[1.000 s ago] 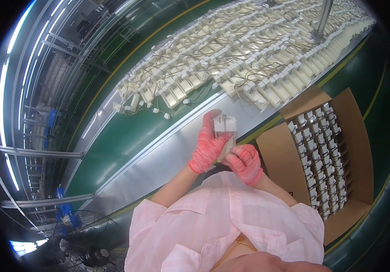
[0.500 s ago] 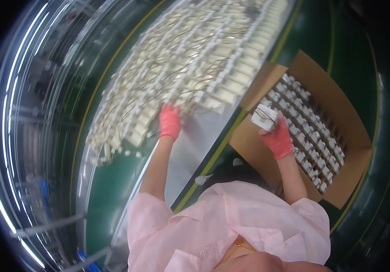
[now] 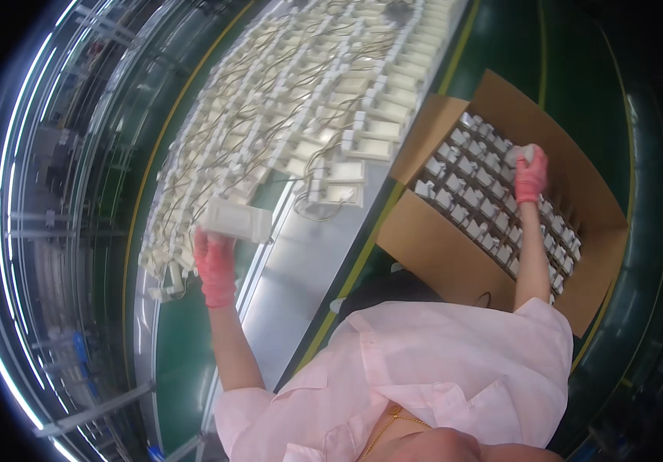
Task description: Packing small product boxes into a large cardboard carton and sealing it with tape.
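Note:
My left hand (image 3: 216, 269), in a pink glove, is closed on a white rectangular plastic housing (image 3: 237, 219). It holds this up beside the near end of the rows of similar white housings with grey cables (image 3: 300, 115). At the right, my pink-gloved right hand (image 3: 532, 179) reaches over the open cardboard box (image 3: 424, 245). Its fingers are closed round a white unit (image 3: 522, 155), partly hidden by the glove, at the far part of the box. Under that hand, white units (image 3: 478, 181) stand in divided compartments; some slots along the right side show dark gaps.
The housings lie on a long metal-edged bench (image 3: 308, 266) with a green surface strip (image 3: 193, 339). Cables trail between the rows. The box's flaps (image 3: 428, 138) stand out beside the bench edge. Metal rails and racks (image 3: 54, 231) line the far left, beyond a yellow floor line.
My left hand has lifted a housing off the bench and moved left with it. My right hand has carried its white unit from the box's near-left edge to over the far compartments.

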`<action>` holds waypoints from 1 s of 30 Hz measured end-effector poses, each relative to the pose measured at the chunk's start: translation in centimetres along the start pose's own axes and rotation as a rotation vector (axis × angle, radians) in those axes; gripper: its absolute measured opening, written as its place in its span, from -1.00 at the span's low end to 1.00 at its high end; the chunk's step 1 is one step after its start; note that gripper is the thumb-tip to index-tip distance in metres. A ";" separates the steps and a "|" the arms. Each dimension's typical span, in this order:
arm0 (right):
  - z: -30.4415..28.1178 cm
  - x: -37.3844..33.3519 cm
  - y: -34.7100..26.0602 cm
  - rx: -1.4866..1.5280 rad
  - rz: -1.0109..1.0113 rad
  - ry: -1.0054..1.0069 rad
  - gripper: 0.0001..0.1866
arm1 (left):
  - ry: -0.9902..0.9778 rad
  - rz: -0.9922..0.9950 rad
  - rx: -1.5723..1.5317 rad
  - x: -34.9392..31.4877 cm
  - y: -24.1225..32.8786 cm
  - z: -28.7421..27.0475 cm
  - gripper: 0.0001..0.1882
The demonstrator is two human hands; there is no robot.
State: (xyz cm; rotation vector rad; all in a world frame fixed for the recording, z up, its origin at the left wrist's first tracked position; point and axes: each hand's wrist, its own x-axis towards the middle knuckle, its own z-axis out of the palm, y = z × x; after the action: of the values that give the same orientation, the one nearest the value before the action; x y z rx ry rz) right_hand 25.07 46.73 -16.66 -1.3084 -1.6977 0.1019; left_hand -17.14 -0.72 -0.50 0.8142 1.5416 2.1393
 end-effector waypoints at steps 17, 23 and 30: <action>2.3 -2.6 13.2 -0.655 0.316 -0.435 -0.39 | 0.348 -0.408 -0.486 -4.4 1.1 6.5 -0.58; 4.6 -1.3 6.1 -0.196 -0.247 -0.497 -0.54 | 0.216 -0.401 -0.447 -4.8 -0.2 7.0 -0.53; -8.3 -17.1 -29.2 1.236 -0.085 -1.425 -0.39 | 0.154 -0.187 -0.154 -9.1 3.1 11.6 -0.46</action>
State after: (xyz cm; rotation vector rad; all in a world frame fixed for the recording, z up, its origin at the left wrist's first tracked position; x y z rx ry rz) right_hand 9.87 17.19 -6.13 -0.0285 -2.0129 2.0303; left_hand -2.60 1.09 2.98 0.4456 1.4405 2.1903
